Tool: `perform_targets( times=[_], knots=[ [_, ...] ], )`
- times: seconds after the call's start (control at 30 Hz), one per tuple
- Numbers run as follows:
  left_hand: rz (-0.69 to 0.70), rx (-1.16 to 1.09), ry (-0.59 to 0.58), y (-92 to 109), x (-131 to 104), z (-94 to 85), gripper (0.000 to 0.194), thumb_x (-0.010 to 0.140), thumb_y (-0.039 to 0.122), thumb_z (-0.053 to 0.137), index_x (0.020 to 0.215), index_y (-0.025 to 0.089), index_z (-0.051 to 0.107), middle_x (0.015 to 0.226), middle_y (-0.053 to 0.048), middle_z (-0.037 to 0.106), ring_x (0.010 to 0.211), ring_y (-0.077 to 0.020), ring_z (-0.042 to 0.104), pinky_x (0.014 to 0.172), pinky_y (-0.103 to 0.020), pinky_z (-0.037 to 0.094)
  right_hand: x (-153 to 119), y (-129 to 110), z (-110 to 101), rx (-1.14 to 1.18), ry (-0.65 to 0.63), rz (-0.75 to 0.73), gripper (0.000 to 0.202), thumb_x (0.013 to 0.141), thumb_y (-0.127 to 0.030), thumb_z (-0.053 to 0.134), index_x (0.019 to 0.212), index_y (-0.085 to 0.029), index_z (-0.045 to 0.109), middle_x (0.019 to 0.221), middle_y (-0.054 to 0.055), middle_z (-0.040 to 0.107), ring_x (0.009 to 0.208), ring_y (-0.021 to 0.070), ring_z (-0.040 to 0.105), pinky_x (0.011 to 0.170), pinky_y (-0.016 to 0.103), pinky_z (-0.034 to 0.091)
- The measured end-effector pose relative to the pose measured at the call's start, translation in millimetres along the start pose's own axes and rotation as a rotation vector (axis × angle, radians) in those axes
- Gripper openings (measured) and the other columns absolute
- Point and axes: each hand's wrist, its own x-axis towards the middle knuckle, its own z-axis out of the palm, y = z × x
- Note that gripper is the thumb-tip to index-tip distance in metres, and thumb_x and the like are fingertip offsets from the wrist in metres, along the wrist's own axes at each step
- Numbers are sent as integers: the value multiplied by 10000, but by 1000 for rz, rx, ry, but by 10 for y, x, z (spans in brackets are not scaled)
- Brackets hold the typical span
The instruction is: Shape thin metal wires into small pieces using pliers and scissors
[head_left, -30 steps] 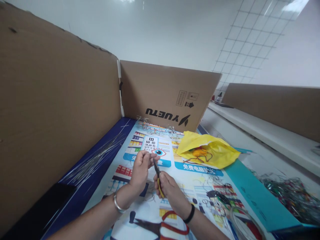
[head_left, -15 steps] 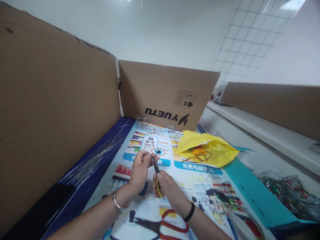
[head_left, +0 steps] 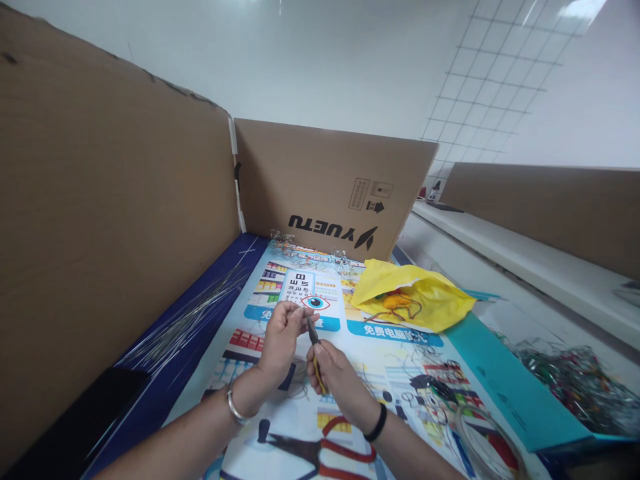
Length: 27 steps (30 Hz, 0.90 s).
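Note:
My right hand (head_left: 333,373) is wrapped round the yellow handles of a pair of pliers (head_left: 313,331), whose dark jaws point up and to the left. Just beyond, my left hand (head_left: 281,339) is closed in a pinch, thumb against fingers, right at the plier tips. Whatever sits between those fingers is too small to make out; it may be thin wire. Below both hands, scissors with red handles (head_left: 320,453) lie on the printed poster (head_left: 350,373), blades pointing left.
A yellow bag (head_left: 445,307) with orange stuff inside lies back right. Long metal wires (head_left: 185,327) run along the left side. Tangled wire scraps (head_left: 580,380) lie at right, near a wire coil (head_left: 487,440). Cardboard walls (head_left: 320,173) stand behind and at left.
The plier handles look squeezed closer together in my right hand. Otherwise both hands keep their place, and the view has shifted very slightly.

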Motion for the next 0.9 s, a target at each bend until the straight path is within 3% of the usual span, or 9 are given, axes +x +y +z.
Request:
perform_targets(
  times=[0.27,0.53,0.67,0.77,0.9],
  knots=[
    [18,39,-58,4,41,-11,188,753,307,594,799,185,458,815,-21,670,770,-180,670,748,-348,505,14,31,-27,-115,71,48,451,823,-626,330,747,-194,435,572,-50,425,421,53,357,388,180,262],
    [-22,22,-46,67,34,-13,199,727,294,609,782,189,449,716,1,661,694,-177,673,668,-323,520,25,14,-171,-538,120,-222,393,882,-531,287,709,-211,436,558,-27,435,494,106,385,480,237,266],
    [-59,-1,-99,95,44,-20,200,734,299,605,772,193,440,726,-1,669,713,-171,675,684,-312,518,22,-50,-257,-704,147,-263,335,888,-485,317,716,-220,429,572,-22,461,512,120,387,497,251,242],
    [-82,-12,-105,83,49,-22,215,729,307,612,770,197,432,749,-6,677,734,-176,677,696,-316,515,22,-43,-261,-624,111,-240,362,885,-516,302,724,-217,427,588,-25,453,518,111,393,487,240,263],
    [-54,-4,-71,34,39,-20,222,724,323,616,791,196,446,761,-7,677,743,-183,678,706,-333,514,3,-34,-191,-361,15,-84,442,852,-604,279,767,-201,442,615,-33,450,474,77,406,435,203,304]
  ],
)
